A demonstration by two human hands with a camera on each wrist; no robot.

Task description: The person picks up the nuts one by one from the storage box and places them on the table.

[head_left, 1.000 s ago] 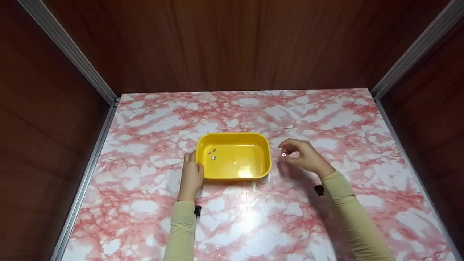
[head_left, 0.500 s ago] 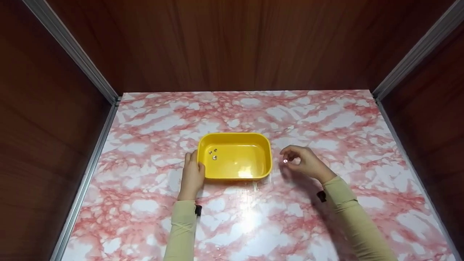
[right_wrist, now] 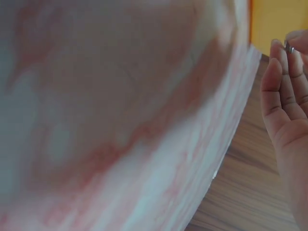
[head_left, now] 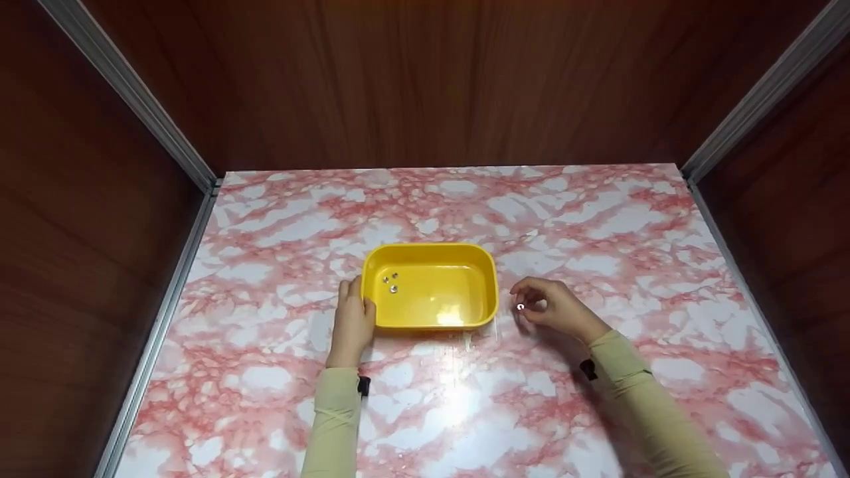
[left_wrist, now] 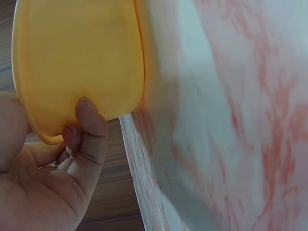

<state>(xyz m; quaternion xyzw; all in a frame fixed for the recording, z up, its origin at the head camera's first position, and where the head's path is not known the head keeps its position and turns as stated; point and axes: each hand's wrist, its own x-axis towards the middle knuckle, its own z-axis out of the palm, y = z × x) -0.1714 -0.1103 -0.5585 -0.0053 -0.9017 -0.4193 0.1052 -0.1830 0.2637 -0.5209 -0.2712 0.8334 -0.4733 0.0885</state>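
A yellow plastic basin (head_left: 431,289), rectangular with rounded corners, stands on the marbled table. On its floor at the left lie 3 small shiny silver pieces (head_left: 394,289). My left hand (head_left: 352,322) grips the basin's left wall, thumb near the front left corner; in the left wrist view its fingers (left_wrist: 91,130) lie against the outside of the yellow wall. Just right of the basin, my right hand (head_left: 558,309) pinches another small silver piece (head_left: 520,307) between thumb and finger. The right wrist view shows this metallic piece (right_wrist: 288,47) at the fingertips, too small to name surely.
The pink and white marbled tabletop (head_left: 265,378) stretches all round the basin. Dark wood panels (head_left: 425,86) wall it at the back and both sides, with grey metal rails (head_left: 153,325) along the corners. A black band part (head_left: 588,369) shows beside the right wrist.
My right hand, still pinching the small silver piece, has moved toward the front edge of the table, beside the basin. The left hand and basin have stayed in place.
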